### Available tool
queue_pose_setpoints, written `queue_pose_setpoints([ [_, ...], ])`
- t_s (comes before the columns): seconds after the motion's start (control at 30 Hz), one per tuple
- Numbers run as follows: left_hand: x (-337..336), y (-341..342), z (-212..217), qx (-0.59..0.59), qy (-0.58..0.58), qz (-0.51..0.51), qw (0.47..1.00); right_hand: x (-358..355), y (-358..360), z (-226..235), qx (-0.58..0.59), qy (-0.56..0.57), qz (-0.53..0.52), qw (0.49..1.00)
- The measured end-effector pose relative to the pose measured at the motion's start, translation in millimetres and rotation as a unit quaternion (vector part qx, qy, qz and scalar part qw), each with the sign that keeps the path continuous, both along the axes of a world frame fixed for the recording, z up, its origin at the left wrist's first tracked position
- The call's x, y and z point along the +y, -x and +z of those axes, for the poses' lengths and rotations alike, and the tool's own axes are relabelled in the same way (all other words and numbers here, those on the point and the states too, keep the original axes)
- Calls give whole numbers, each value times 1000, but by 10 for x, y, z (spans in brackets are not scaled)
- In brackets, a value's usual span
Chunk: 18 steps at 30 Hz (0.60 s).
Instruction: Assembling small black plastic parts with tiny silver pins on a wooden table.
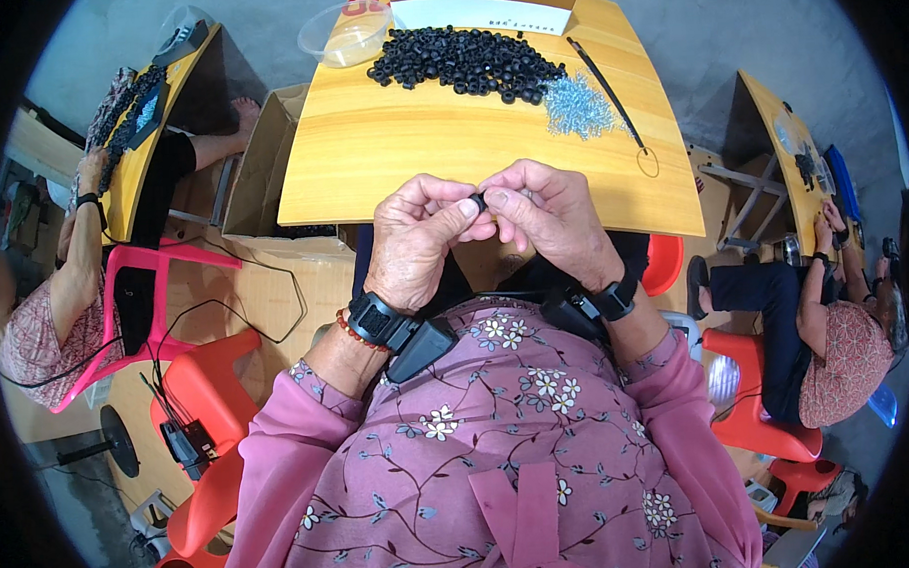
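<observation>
My left hand (410,247) and my right hand (561,225) meet just off the near edge of the wooden table (370,157). Between their fingertips they pinch a small black part (480,200), mostly covered by the fingers. Farther back on the tabletop lies a heap of small black ring-like parts (467,65). A smaller pile of tiny pale-blue, see-through pieces (579,107) adjoins its right side. Right of that pile rests a thin black stick (606,90), with a fine loop (648,163) at its near end.
A clear plastic bowl (338,48) and a white-sided box (480,15) stand at the table's back. Left of the table is a cardboard box (256,181). Co-workers sit at tables on both sides. Red chairs (213,378), a pink chair (155,262) and loose cables (297,290) are around me.
</observation>
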State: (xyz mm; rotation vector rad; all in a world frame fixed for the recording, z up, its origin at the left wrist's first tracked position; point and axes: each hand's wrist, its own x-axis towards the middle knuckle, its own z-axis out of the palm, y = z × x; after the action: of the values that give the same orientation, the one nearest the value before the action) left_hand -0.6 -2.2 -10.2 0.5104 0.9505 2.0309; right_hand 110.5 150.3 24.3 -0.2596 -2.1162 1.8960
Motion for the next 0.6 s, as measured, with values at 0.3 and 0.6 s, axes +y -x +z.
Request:
queue_pose_setpoints([
  [0.3, -17, 11, -12, -6, 8, -23, 1000, -54, -20, 55, -23, -10, -22, 999],
  [0.6, -13, -27, -79, -69, -16, -37, 997, -92, -16, -70, 3, -27, -41, 999],
])
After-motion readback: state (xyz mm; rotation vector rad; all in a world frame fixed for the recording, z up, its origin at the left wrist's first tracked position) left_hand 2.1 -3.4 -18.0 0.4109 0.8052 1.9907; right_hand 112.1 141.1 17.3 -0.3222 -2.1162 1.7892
